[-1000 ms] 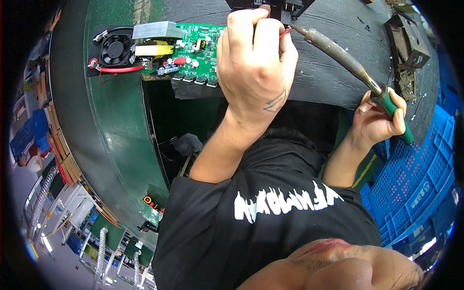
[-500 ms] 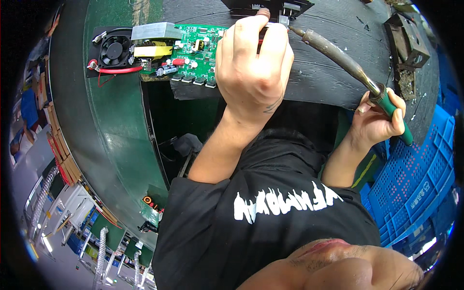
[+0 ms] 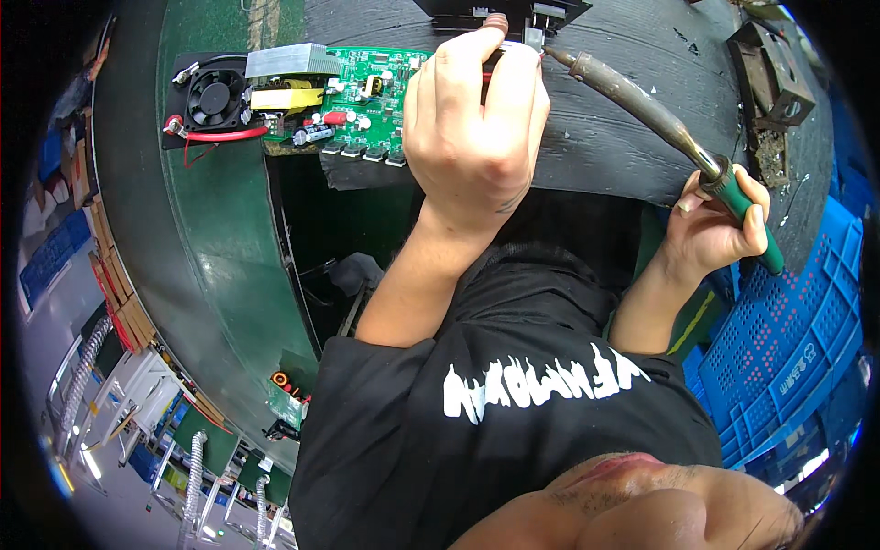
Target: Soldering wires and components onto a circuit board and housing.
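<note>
My right hand point(image 3: 715, 225) is closed around the green handle of a soldering iron point(image 3: 646, 108). The iron's tip touches or nearly touches a small grey metal part point(image 3: 534, 38) at the edge of a black panel point(image 3: 477, 9). My left hand point(image 3: 477, 124) is curled over the right end of a green circuit board point(image 3: 367, 96), with a fingertip against the black panel. What its fingers pinch is hidden beneath them; a bit of red shows between them. The board carries a finned heat sink point(image 3: 293, 60), a yellow transformer point(image 3: 286, 97) and a black fan point(image 3: 216, 97) at its left end.
Dark, worn boarding point(image 3: 632, 174) lies under the work. A rusty metal bracket point(image 3: 779, 78) stands at the right, and a blue plastic crate point(image 3: 788, 339) lower right. On the left runs a green bench surface point(image 3: 215, 229). A small board with a copper coil point(image 3: 280, 378) lies lower down.
The circuit board, the black panel and my left hand have shifted slightly left. The iron's tip has moved a little the same way; my right hand has stayed nearly still.
</note>
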A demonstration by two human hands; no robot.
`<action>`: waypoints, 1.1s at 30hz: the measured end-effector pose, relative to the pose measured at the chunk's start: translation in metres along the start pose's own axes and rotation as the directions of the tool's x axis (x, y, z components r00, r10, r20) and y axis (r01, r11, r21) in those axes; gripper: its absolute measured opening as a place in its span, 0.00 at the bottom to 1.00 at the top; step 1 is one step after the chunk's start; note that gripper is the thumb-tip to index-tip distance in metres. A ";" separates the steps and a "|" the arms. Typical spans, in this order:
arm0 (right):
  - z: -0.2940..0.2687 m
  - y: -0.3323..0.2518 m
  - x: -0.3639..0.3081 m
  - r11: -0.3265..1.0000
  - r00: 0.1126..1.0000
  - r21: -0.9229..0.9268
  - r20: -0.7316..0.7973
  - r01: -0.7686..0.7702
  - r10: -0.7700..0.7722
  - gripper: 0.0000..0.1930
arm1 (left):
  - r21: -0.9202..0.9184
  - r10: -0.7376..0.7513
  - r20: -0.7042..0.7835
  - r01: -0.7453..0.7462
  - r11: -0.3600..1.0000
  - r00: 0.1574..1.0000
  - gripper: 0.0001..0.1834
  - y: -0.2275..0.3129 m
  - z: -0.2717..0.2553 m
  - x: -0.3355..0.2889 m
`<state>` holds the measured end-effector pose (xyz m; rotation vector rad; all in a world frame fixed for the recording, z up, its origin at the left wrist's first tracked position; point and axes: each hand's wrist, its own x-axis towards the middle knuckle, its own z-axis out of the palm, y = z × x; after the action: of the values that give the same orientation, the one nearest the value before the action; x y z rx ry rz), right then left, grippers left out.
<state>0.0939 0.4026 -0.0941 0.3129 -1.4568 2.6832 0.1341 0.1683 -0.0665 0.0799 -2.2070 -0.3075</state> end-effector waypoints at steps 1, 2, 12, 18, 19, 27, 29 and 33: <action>0.002 -0.001 0.000 1.000 1.000 0.002 0.001 0.001 -0.001 0.23 | 0.013 0.022 -0.027 -0.021 1.000 0.999 0.07 0.001 -0.002 0.003; 0.003 -0.002 0.000 1.000 1.000 0.009 -0.007 0.001 -0.001 0.23 | 0.014 0.023 -0.027 -0.022 1.000 0.999 0.07 0.001 -0.002 0.004; 0.004 -0.001 -0.001 1.000 1.000 0.015 0.004 0.010 -0.010 0.23 | 0.006 0.006 -0.041 -0.006 1.000 0.999 0.06 0.000 -0.003 0.006; 0.002 -0.001 -0.001 0.999 1.000 0.032 0.016 0.018 -0.018 0.24 | 0.021 0.004 -0.025 -0.003 1.000 1.000 0.07 0.001 -0.003 0.005; 0.003 -0.001 -0.001 0.999 1.000 0.032 0.016 0.018 -0.019 0.24 | 0.015 0.001 -0.019 -0.001 1.000 1.000 0.07 0.001 -0.003 0.006; -0.002 0.001 0.000 0.992 0.999 0.121 0.005 0.031 -0.032 0.24 | 0.024 0.002 -0.019 -0.002 1.000 1.000 0.07 0.001 -0.003 0.005; 0.000 0.003 -0.001 0.991 1.000 0.128 0.004 0.028 -0.029 0.24 | 0.030 0.005 -0.020 -0.004 1.000 1.000 0.07 0.000 -0.004 0.005; -0.003 -0.003 0.000 0.993 0.999 0.110 -0.026 0.037 -0.034 0.24 | 0.003 -0.005 -0.024 0.005 1.000 1.000 0.07 0.003 -0.002 0.005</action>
<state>0.0939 0.4066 -0.0936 0.3093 -1.2871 2.7345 0.1324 0.1702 -0.0606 0.0907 -2.1843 -0.3047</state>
